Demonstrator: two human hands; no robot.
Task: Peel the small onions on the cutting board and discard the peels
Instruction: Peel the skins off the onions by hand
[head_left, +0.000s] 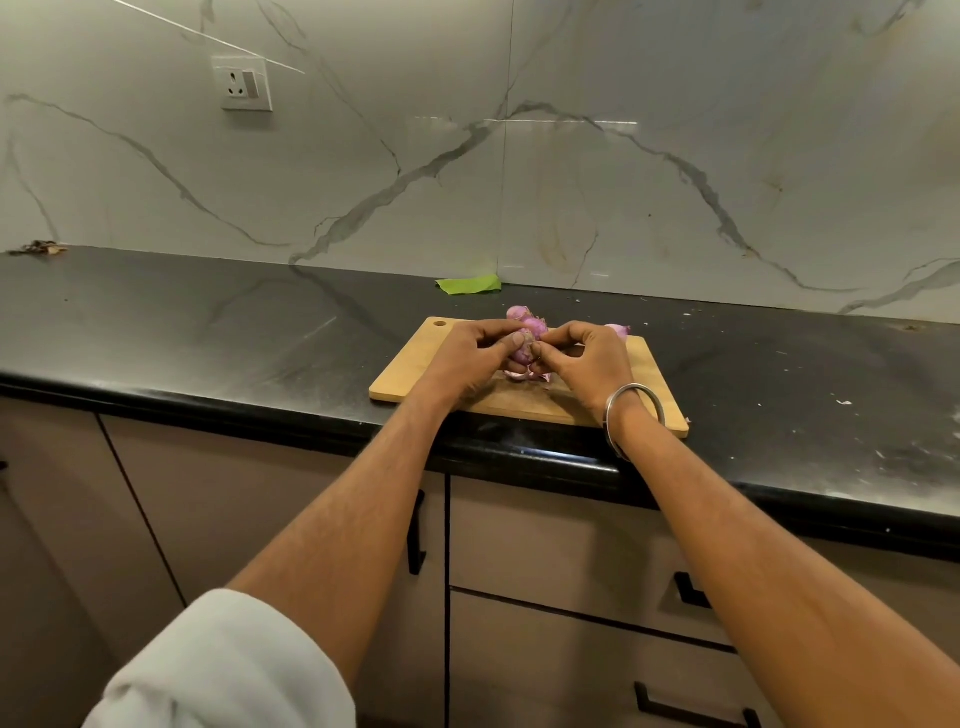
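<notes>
A wooden cutting board (415, 371) lies on the black counter near its front edge. Above the board's middle my left hand (467, 358) grips a small purple onion (521, 351), and my right hand (587, 364) pinches the skin on that same onion. Loose peel pieces (519, 375) lie on the board right under my hands. More small onions (527, 318) sit at the board's far edge behind my fingers, and another onion (618, 330) peeks out beyond my right hand.
The black counter (208, 332) runs left and right, with white specks on its right side. A green scrap (469, 285) lies by the marble wall behind the board. Dark debris (39, 248) sits at the far left. Cabinets and drawers are below.
</notes>
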